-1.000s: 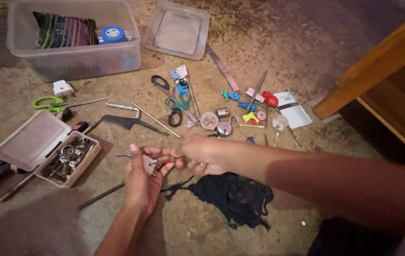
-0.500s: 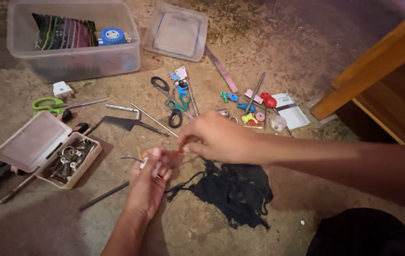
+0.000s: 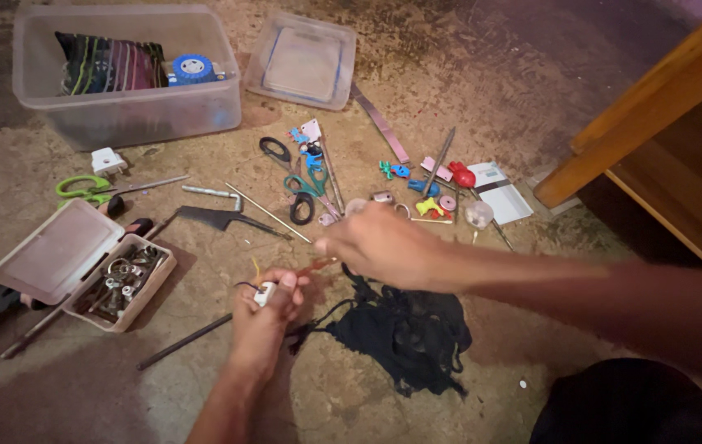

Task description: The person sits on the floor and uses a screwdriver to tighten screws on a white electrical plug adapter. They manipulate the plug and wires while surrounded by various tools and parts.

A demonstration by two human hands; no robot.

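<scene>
Nearest, the left hand (image 3: 262, 316) is closed around a small white part (image 3: 265, 293) above the floor, a black cloth (image 3: 404, 333) lying just right. The right hand (image 3: 380, 245) pinches a thin reddish tool (image 3: 318, 265) at it. Since a moment ago, the right hand has drawn slightly rightward.

Both forearms bare, no sleeves showing anywhere in frame. Left hand (image 3: 265, 316) bare, no glove, no ring or watch visible. Right hand (image 3: 384, 247) same deal, bare, wrist plain, no band. Dark black clothing at bottom right corner, probably person's leg or lap; can't tell garment.
</scene>
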